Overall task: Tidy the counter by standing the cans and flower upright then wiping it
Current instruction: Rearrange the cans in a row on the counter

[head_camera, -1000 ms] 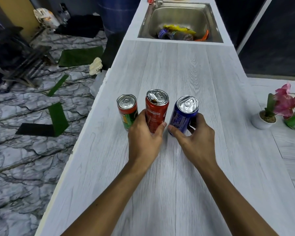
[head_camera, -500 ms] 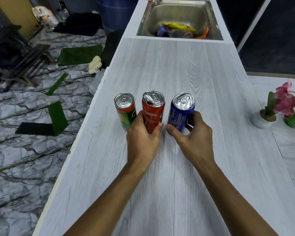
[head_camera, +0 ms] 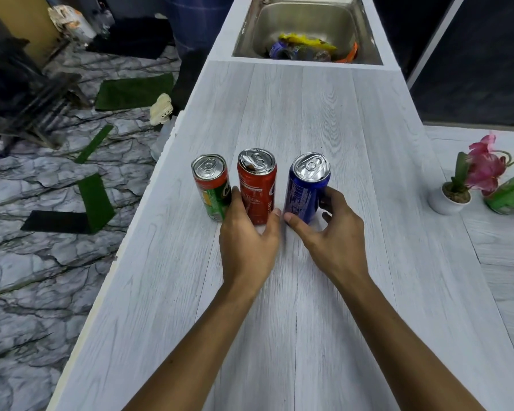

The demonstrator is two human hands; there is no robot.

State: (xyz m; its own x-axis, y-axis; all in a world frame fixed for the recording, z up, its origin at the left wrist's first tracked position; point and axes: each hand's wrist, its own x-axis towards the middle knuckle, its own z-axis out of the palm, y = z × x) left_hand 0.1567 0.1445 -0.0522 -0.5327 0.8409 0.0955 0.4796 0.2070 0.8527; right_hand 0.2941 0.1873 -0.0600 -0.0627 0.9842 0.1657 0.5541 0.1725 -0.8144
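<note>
Three cans stand upright in a row on the pale wood-grain counter (head_camera: 309,108): a green and orange can (head_camera: 212,188), a red can (head_camera: 257,185) and a blue can (head_camera: 307,188). My left hand (head_camera: 248,244) wraps the lower part of the red can, with fingers between it and the green one. My right hand (head_camera: 331,235) holds the base of the blue can, thumb in front and fingers behind. A pink flower (head_camera: 484,170) stands upright in a small white pot (head_camera: 445,203) at the right.
A green can (head_camera: 511,194) lies tilted beside the pot at the right edge. The steel sink (head_camera: 279,22) at the far end holds coloured litter. The counter's left edge drops to a marble-pattern floor with green mats.
The blue can, tilted a second ago, now stands straighter and a little farther from the red can. Both hands have stayed on their cans.
</note>
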